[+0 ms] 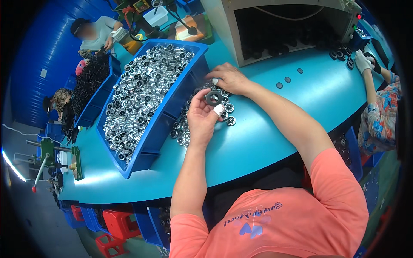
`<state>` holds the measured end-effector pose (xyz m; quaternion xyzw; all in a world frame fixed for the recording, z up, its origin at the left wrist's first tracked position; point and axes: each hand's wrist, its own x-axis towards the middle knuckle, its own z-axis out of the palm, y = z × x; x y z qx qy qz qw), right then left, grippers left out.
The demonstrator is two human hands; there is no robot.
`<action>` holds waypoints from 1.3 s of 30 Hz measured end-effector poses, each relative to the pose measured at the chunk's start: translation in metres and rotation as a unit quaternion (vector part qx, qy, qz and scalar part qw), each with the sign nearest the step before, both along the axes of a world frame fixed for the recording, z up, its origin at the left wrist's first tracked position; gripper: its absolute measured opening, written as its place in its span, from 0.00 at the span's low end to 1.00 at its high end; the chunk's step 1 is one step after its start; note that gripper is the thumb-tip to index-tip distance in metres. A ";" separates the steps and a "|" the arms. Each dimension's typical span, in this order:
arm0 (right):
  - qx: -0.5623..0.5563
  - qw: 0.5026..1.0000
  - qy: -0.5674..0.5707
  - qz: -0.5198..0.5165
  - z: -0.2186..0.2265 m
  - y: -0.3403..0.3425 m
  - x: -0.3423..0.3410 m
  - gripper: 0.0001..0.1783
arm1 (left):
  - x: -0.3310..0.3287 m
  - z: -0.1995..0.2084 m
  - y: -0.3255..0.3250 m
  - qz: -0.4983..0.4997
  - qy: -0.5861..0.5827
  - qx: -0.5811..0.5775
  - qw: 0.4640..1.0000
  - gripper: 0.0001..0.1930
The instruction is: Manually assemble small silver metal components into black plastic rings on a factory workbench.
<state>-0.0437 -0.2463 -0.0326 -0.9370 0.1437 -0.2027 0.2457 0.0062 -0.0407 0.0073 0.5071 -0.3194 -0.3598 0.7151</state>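
My left hand pinches a black ring-shaped part with a shiny metal piece in its middle; the thumb wears a white cover. Just beyond it, my right hand is bent over a heap of small chrome-and-black round parts on the table. A white cover sits on its thumb too, and its fingertips are partly hidden, so what they grip does not show. Directly left of both hands stands a long blue bin, filled with many of the same shiny parts.
Three black discs lie on the turquoise table. A pale open-fronted machine stands at the back. Co-workers sit at the far left and right; the right one's gloved hand is near black rings. A green hand press is at left.
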 end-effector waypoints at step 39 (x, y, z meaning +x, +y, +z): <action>0.607 0.771 -0.161 0.108 0.062 0.052 -0.085 0.22 | -0.001 0.001 0.003 -0.009 0.006 -0.055 0.998 0.32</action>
